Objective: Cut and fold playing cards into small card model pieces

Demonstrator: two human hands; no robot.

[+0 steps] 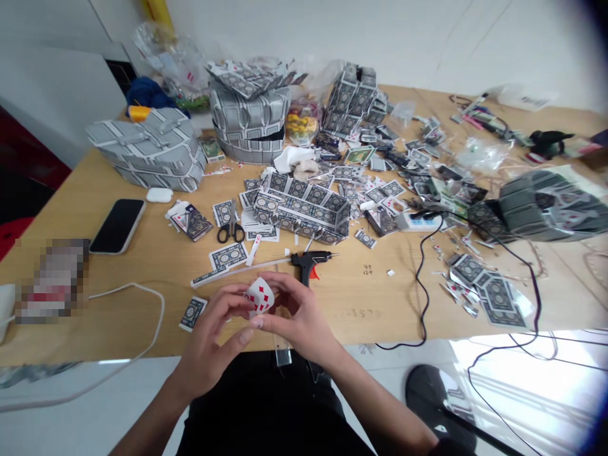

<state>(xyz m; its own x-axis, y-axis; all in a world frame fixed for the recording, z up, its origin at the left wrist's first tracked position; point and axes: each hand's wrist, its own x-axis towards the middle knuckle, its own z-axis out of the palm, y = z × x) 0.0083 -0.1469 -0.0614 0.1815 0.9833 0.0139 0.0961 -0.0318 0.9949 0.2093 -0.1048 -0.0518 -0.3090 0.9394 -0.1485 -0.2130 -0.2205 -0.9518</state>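
A playing card [261, 296] with red diamonds is bent into a curve between my two hands, above the table's front edge. My left hand [216, 339] has its fingers curled on the card's left side. My right hand [299, 316] pinches the card from the right, its thumb at the lower edge. Just beyond the right hand lies a black hot glue gun [308, 261] with an orange trigger. A long clear glue stick [247, 268] stretches to its left. A cut card piece [193, 313] lies left of my left hand.
Black scissors [231, 229] lie among cut cards. Behind the glue gun stands an open box woven from cards [304, 206]. Finished-looking woven baskets [156, 149] line the back left. A black cord [420, 285] runs from a power strip [420, 221]. A phone [118, 226] lies left.
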